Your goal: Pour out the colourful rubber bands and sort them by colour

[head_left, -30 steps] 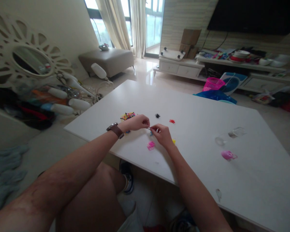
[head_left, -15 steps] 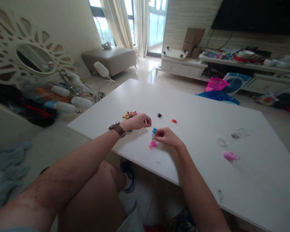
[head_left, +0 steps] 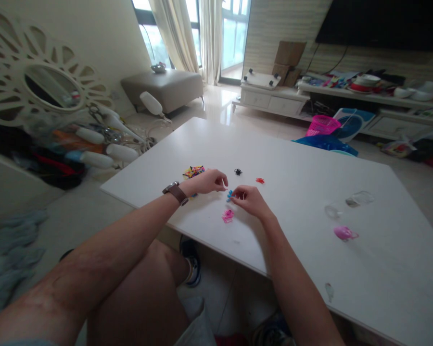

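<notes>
My left hand (head_left: 215, 180), with a brown-strapped watch (head_left: 176, 192) on the wrist, is held over the table with its fingers curled in a pinch. Whatever lies between those fingertips is too small to make out. Pinched too, my right hand (head_left: 248, 198) has its fingertips at a small pile of blue elastic bands (head_left: 229, 195). A pink pile of bands (head_left: 227, 216) lies just nearer to me. Behind my left wrist sits a mixed, many-coloured heap of bands (head_left: 194, 171), partly covered by the forearm. Black bands (head_left: 238, 171) and red bands (head_left: 260, 180) lie farther back.
On the right of the white table (head_left: 296, 250) are a clear jar (head_left: 359, 199) on its side, a round clear lid (head_left: 332, 211), a pink cup-like item (head_left: 343, 233) and a small clear piece (head_left: 329, 291). A floor lamp with white shades (head_left: 122, 153) stands left of the table.
My right hand has moved slightly up and away from the pink pile to the blue one. My left fingers have shifted a little to the right.
</notes>
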Motion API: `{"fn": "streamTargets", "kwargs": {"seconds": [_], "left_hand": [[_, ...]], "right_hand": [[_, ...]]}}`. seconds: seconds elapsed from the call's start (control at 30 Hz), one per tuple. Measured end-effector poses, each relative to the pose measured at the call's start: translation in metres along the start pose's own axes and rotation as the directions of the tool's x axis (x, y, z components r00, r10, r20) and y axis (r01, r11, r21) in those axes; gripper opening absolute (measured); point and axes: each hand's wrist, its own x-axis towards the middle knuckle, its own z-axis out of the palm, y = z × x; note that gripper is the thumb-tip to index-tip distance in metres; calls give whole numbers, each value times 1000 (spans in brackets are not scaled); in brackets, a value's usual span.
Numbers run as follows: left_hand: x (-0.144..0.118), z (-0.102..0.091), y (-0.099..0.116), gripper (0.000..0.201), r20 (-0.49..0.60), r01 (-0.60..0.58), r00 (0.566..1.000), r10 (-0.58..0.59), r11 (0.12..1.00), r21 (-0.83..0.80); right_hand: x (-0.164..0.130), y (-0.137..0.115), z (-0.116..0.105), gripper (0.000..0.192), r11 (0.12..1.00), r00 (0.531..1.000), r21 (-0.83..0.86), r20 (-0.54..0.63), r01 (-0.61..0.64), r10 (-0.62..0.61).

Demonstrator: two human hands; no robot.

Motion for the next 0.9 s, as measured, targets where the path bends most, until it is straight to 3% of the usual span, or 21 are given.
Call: {"fn": "streamTargets", "kwargs": {"seconds": [0.17,0.8,0.9], "left_hand": [[1,1,1,26,18,-20,1000,20,1000,-19],[5,6,1,26,59,-37,998,39,999,-28],[4,5,2,27,45,-28,999,30,999,-26]], "right_hand": [[4,3,5,12,999,991,-37,-133,23,-28],[3,2,8,9,999,994,-34,-103,34,-37],[1,5,2,8,1000,1000,-7,-5,-10,10]]}}
